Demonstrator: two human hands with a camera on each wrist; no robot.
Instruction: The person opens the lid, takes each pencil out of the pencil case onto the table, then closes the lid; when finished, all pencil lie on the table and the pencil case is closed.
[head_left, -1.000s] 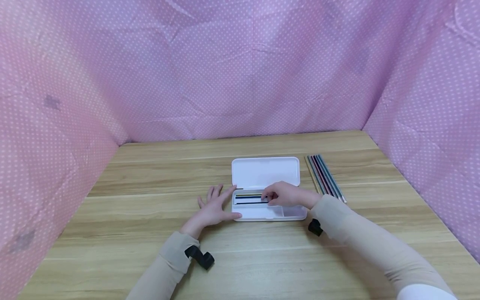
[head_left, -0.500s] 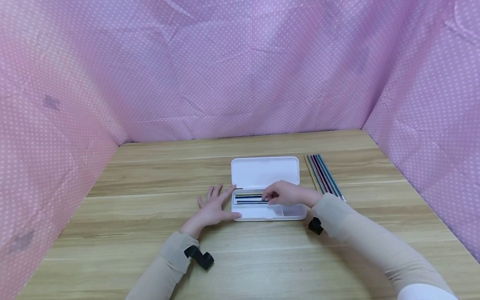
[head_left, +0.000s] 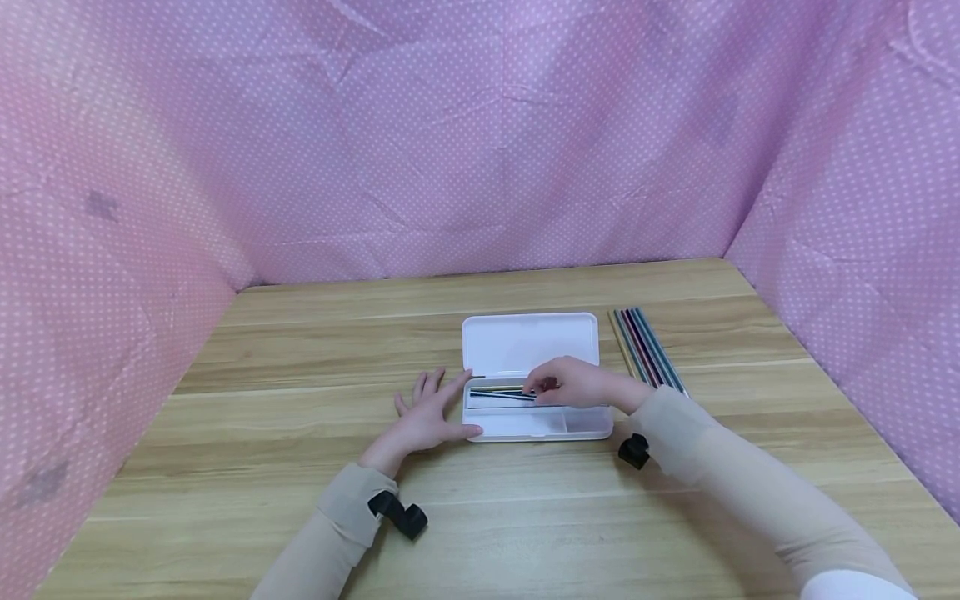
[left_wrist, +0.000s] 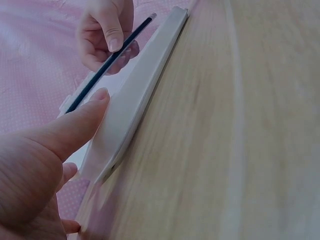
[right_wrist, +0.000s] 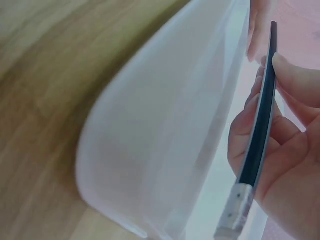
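The right hand (head_left: 573, 382) pinches a dark pencil (right_wrist: 261, 130) between thumb and fingers, holding it over the open white case (head_left: 517, 426), roughly lengthwise, probably so that it matches the long compartment. The left hand (head_left: 423, 421) is spread, thumb and a fingertip at the case's left end, seemingly to steady it. Some pencils (head_left: 491, 388) lie in the rear compartment; others (head_left: 649, 354) sit side by side on the bench (head_left: 300, 350), just right of the lid (head_left: 530, 344), perhaps for easy reach.
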